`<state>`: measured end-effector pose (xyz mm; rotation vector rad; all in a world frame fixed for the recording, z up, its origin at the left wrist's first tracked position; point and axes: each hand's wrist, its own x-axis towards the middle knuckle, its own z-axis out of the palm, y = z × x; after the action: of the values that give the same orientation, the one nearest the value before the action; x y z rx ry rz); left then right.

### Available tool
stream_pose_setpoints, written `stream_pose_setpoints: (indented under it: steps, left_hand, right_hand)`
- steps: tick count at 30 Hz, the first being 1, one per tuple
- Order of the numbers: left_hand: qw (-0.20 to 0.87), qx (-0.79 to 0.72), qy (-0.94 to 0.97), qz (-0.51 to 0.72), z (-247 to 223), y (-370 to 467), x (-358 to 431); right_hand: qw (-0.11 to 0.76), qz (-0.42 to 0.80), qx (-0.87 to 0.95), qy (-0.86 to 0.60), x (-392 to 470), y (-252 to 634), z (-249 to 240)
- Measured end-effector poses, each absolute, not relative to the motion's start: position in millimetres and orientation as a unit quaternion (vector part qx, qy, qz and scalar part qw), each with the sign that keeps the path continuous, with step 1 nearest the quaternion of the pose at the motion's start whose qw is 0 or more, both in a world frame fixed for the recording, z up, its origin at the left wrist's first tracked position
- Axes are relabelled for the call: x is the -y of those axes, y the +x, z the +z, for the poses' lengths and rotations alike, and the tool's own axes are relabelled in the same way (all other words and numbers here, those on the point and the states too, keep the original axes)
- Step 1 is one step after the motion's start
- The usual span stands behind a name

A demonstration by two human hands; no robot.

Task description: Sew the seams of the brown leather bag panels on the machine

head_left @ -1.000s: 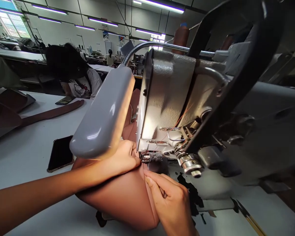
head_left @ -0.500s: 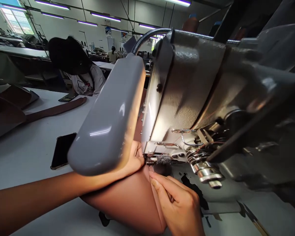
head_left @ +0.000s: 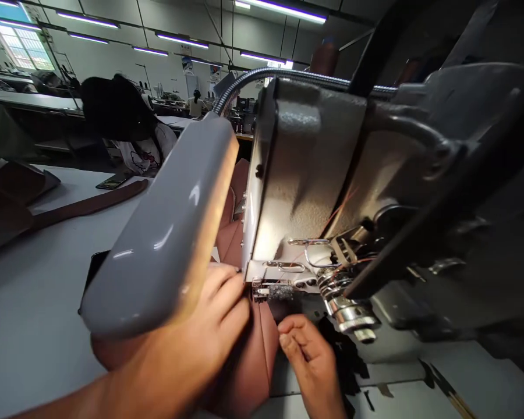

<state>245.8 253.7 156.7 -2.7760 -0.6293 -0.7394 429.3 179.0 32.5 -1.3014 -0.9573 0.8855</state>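
A reddish-brown leather-like piece (head_left: pixel 248 366) with a seam line lies under the presser foot (head_left: pixel 260 291) of a sewing machine (head_left: pixel 305 169). My left hand (head_left: pixel 218 308) is closed on the piece just left of the foot, its fingers curled. The grey lamp (head_left: pixel 166 233) hides part of that hand and wrist. At the piece's right edge, in front of the foot, my right hand (head_left: pixel 310 358) has thumb and forefinger pinched together, their tips touching the edge. Reddish thread (head_left: pixel 343 206) runs by the tension discs (head_left: pixel 347 311).
A phone (head_left: pixel 94 270) lies partly behind the lamp. Brown pieces (head_left: pixel 91 203) and another phone (head_left: pixel 113 181) are on the table's left. Dark scraps (head_left: pixel 343 355) and tweezers (head_left: pixel 449 387) lie on the right. A co-worker (head_left: pixel 126 128) bends over across the table.
My left hand has come back toward me, bringing more of its knuckles into view. My right hand has shifted slightly right along the piece's edge. The piece lies differently, and the view has shifted.
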Motion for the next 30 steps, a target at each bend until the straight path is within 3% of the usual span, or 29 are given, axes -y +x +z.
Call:
stream_pose_setpoints:
  steps: [4, 8, 14, 21, 25, 30]
  left_hand:
    - [0.145, 0.090, -0.950, -0.263, 147.2, 243.4, -225.5]
    - [0.135, 0.121, -0.948, -0.264, 144.2, 252.8, -216.4]
    - [0.072, 0.151, -0.954, -0.250, 152.7, 260.1, -217.2]
    - [0.045, 0.138, -0.943, -0.299, 148.5, 265.2, -226.7]
    - [-0.015, 0.183, -0.956, -0.227, 165.7, 263.3, -225.0]
    - [-0.031, 0.208, -0.949, -0.234, 178.5, 260.9, -223.9]
  right_hand:
    - [0.540, 0.571, 0.425, -0.448, -175.9, 425.2, 35.4]
    - [0.505, 0.699, 0.349, -0.366, -162.4, 428.6, 77.1]
    - [0.471, 0.684, 0.205, -0.518, -138.3, 440.6, 103.2]
    - [0.518, 0.689, 0.193, -0.469, -149.0, 438.3, 88.0]
    - [0.519, 0.677, 0.131, -0.505, -157.9, 435.8, 92.0]
    - [0.504, 0.694, 0.093, -0.505, -164.0, 435.1, 96.7]
